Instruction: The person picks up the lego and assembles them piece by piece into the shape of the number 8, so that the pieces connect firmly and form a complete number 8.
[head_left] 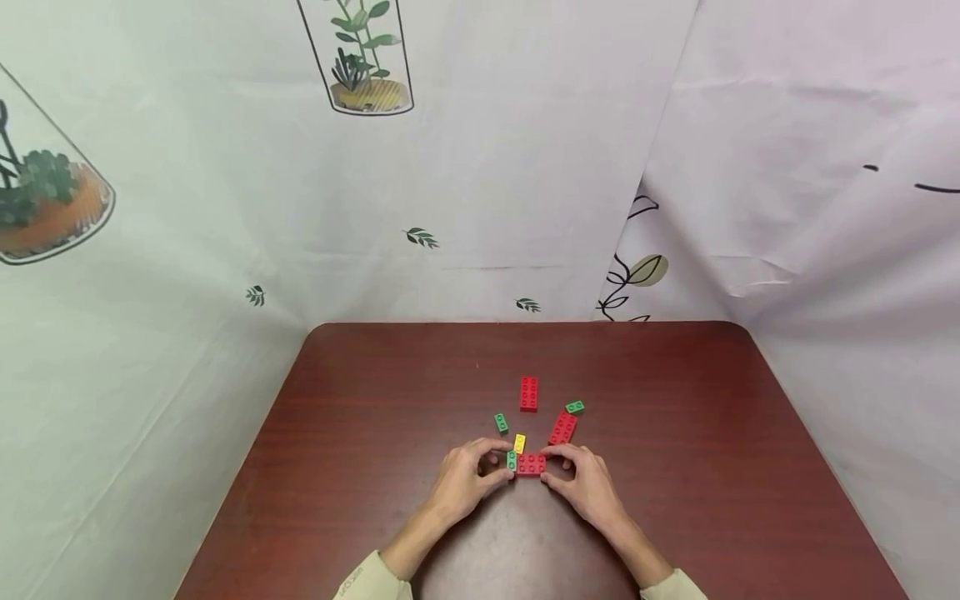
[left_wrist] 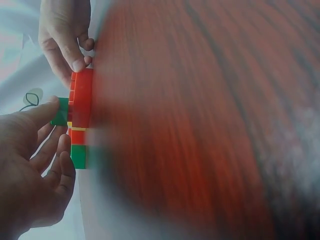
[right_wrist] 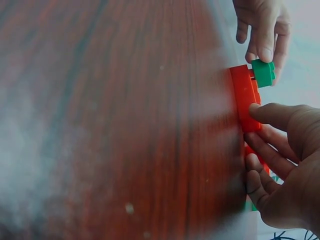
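Note:
In front of me a red building brick (head_left: 531,465) lies crosswise on the table, studs up. My left hand (head_left: 467,481) pinches a small green brick (left_wrist: 60,111) between thumb and fingers at the red brick's left end. The right wrist view shows this green brick (right_wrist: 263,73) sitting higher than the red one, slightly tilted, over its end studs. On the red brick's right end, my right hand (head_left: 588,483) grips the sides with thumb and fingers. A small yellow brick (head_left: 520,443) lies just behind the green and red bricks.
Another red brick (head_left: 528,394) lies farther back on the brown table (head_left: 360,400). A second small green brick (head_left: 501,423) is at the left. To the right, a slanted red brick (head_left: 562,428) has a green brick (head_left: 574,407) at its far end. Printed cloth (head_left: 480,192) hangs around the table.

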